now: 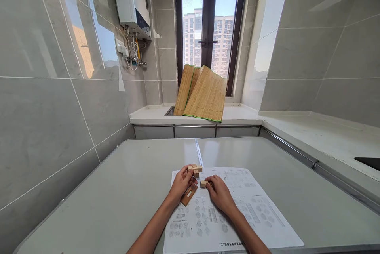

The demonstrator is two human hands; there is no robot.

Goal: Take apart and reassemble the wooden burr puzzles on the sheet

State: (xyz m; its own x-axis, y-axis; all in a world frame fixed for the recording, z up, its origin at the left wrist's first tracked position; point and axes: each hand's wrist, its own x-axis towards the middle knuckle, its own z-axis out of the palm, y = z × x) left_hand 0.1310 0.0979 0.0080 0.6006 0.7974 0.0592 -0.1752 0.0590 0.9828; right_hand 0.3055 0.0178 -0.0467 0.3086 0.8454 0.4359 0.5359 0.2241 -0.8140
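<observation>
My left hand (181, 184) is closed at the fingertips on a small cluster of pale wooden puzzle pieces (195, 168), notched and fitted against one another. Just under that hand, a flat brown wooden piece with an oval slot (189, 195) lies tilted over the paper. My right hand (219, 192) pinches a short pale wooden block (203, 184), whose far end is hidden by the fingers. A gap separates the block from the cluster. Both hands are above a large printed sheet (267, 230) with rows of small diagrams.
The sheet lies on a glossy pale table (133, 194) with a seam down its middle. Beyond it runs a white counter (243, 117), where a folded bamboo mat (204, 93) leans before the window. A water heater (130, 0) hangs on the left wall.
</observation>
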